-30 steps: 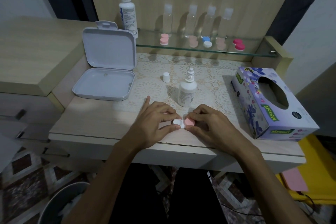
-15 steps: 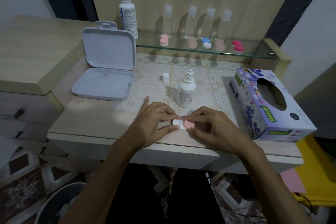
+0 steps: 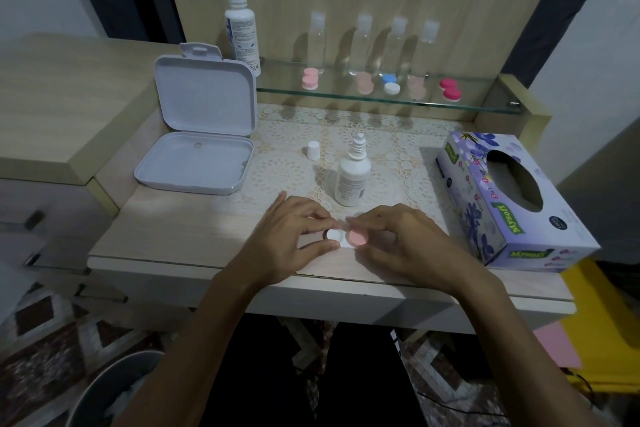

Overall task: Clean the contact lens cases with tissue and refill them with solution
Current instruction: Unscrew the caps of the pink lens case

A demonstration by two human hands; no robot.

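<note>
The pale wooden surface (image 3: pixel 166 236) carried one floral cardboard tissue box (image 3: pixel 512 204) at right, one open white plastic hinged box (image 3: pixel 201 135) at left, and one uncapped white solution bottle (image 3: pixel 351 177). Near the front edge lay one small twin-well contact lens case (image 3: pixel 346 238), one cap white, one pink. The left hand (image 3: pixel 291 239) pinched the white side; the right hand (image 3: pixel 405 239) pinched the pink. Five more cases sat on the glass shelf (image 3: pixel 478 104).

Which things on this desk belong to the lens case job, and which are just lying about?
In use:
lens case, held by left hand and right hand
open solution bottle
its cap
tissue box

Lying about:
open white box
empty clear bottles
</note>
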